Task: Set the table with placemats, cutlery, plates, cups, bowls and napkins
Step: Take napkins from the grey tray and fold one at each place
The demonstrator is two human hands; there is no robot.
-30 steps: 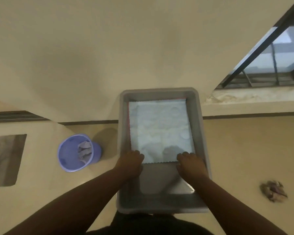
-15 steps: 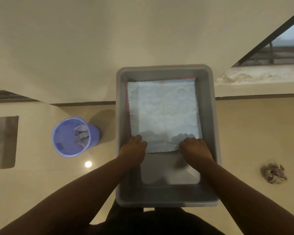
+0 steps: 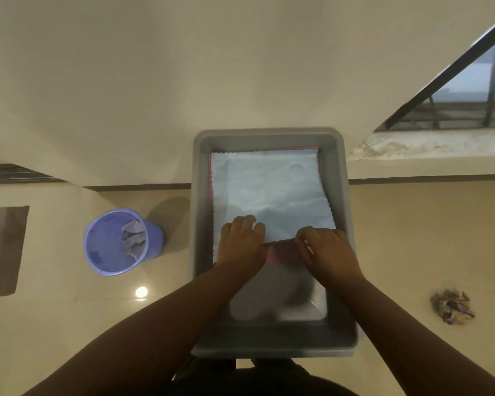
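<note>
In the grey tub [image 3: 270, 138], the left hand [image 3: 242, 244] presses flat on the pale blue cloth [image 3: 269, 192]; at its 3 o'clock, the right hand [image 3: 327, 252] pinches the cloth's near edge, baring a pink cloth [image 3: 280, 254] beneath.

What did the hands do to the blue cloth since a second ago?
The right hand has pinched the near edge of the pale blue scalloped cloth and peeled it up, baring a pink cloth beneath. The left hand has slid further onto the blue cloth and rests on it. The grey plastic tub and the purple plastic bin stayed put.
</note>
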